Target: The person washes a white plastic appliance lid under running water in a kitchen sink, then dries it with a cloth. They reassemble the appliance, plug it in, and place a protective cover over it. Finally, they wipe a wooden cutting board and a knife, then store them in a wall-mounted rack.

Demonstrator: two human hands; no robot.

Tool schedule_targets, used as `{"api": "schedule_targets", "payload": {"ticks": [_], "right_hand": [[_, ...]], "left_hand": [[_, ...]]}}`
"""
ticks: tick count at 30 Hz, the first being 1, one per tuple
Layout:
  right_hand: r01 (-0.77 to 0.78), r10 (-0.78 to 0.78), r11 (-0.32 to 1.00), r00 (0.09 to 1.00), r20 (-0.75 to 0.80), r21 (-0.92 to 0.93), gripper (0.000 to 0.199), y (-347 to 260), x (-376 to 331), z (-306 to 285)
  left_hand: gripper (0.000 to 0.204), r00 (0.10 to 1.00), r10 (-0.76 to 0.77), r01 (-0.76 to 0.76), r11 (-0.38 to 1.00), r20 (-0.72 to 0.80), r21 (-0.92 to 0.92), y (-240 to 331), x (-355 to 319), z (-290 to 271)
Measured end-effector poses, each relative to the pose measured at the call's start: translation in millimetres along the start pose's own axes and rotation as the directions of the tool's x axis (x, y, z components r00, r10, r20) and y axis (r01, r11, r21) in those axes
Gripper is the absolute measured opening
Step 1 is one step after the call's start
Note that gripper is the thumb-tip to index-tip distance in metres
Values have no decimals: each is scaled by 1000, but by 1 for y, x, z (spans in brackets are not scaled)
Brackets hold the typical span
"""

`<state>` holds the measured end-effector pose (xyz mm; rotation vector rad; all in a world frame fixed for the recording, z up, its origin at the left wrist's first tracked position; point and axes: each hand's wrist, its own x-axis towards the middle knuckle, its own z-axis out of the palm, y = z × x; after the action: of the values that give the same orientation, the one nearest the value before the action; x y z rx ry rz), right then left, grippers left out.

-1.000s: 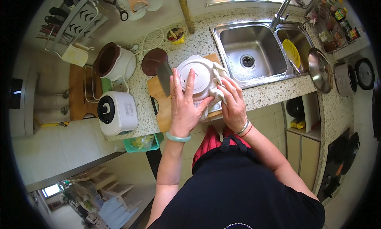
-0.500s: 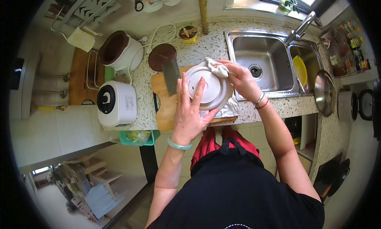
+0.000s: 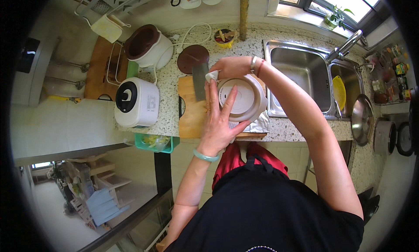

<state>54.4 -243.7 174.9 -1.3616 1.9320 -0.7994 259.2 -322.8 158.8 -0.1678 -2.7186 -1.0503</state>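
Observation:
A round whitish vessel with a flat disc-shaped base facing up is over the wooden cutting board. My left hand steadies it, with fingers stretched over the base and thumb at its near side. Around its far left edge, my right hand is closed on a white cloth pressed to the rim. Most of that cloth is hidden by the fingers. A cleaver lies beside the vessel on the left. Under the vessel's near right side, a second white cloth shows.
The double steel sink is on the right, with a yellow strainer in its smaller basin. On the left stand a white cooker and a white pot with brown inside. A brown lid and a yellow bowl lie beyond the board.
My right hand has swept the cloth from the vessel's far right edge round to its far left, the forearm now crossing beyond it. My left hand stays on the base. The whole view has shifted.

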Motion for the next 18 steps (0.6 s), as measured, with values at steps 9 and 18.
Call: {"api": "schedule_targets", "payload": {"ticks": [9, 18], "right_hand": [[158, 52, 896, 891, -451, 416, 50, -87, -56, 13], [-182, -190, 904, 640, -745, -386, 43, -75, -81, 80]], "left_hand": [[72, 941, -302, -79, 251, -155, -965, -12, -1, -21], [43, 898, -390, 104, 640, -206, -761, -40, 35, -45]]}}
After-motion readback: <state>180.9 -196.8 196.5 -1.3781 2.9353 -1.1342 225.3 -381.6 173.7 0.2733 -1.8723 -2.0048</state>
